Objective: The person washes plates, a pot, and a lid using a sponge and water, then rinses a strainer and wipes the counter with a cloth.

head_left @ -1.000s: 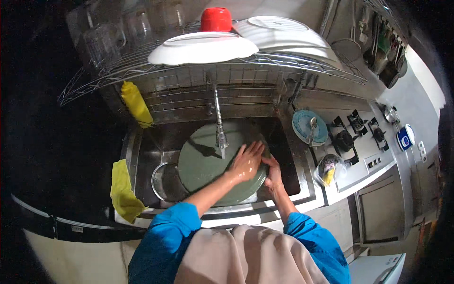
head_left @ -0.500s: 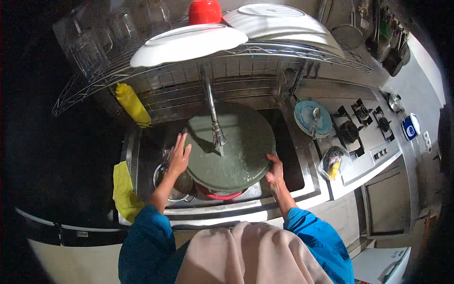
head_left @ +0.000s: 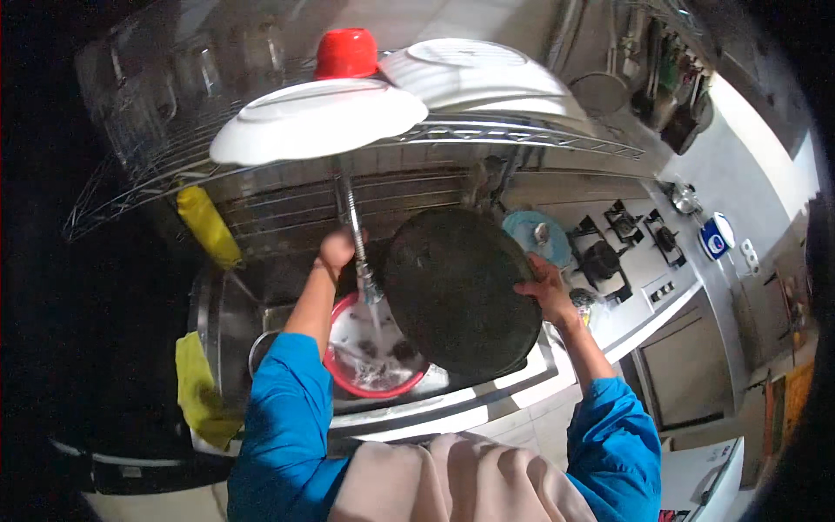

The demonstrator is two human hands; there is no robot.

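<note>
"What do I have at the centre of the frame?"

"I see a dark round disc, tilted up, just right of centre. My right hand grips its right edge, thumb lying across the near face."

"And my left hand?"

"It's left of centre, just beside the metal faucet. It's blurred (I can't tell whether it is wide or narrow, or whether it touches the faucet)."

"What's below it?"

"Water runs from the spout into a red basin in the sink, low centre; I see suds and dark shapes inside."

"Anything around them?"

"Behind the disc's right edge I have a blue plate with a spoon on it. A yellow cloth hangs at lower left, and upturned white plates rest on the wire shelf across the top."
</note>
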